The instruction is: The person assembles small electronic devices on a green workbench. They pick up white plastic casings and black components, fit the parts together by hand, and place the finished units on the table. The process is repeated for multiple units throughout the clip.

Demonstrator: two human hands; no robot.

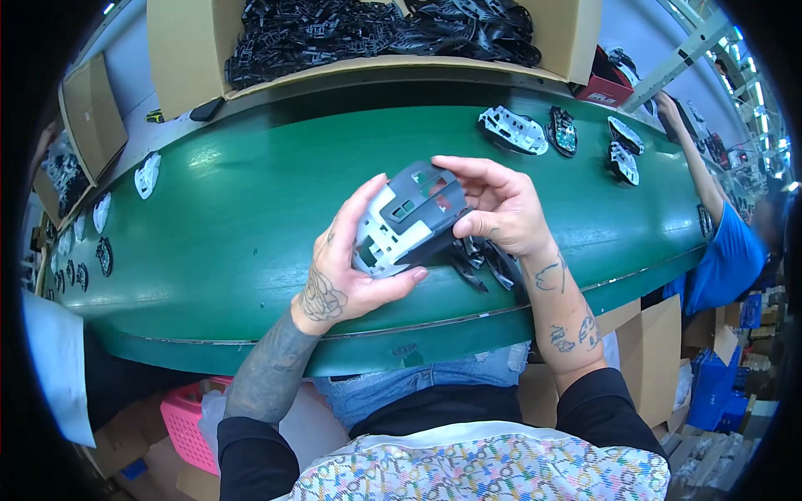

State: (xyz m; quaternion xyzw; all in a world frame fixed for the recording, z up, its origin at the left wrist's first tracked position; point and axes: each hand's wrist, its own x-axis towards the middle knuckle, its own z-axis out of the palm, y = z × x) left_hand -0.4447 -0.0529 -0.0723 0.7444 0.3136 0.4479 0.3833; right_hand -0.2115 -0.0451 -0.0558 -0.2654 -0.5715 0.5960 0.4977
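Both my hands hold up a computer mouse shell (pixel 411 219), a dark grey cover with cut-out slots fitted against a white inner frame. My left hand (pixel 344 265) grips the white end, fingers along the far side and thumb beneath. At the dark end, my right hand (pixel 504 203) pinches the cover between thumb and fingers. Several loose glossy black shell pieces (pixel 489 265) lie on the green work surface (pixel 276 225) just below my right hand, partly hidden by it.
A cardboard box (pixel 188 58) full of black plastic parts stands at the back. White mouse shells (pixel 514 131) and a part with a green circuit board (pixel 563 132) lie at the far right. More white pieces (pixel 147 175) sit left. A blue-sleeved person (pixel 728 250) reaches in from the right.
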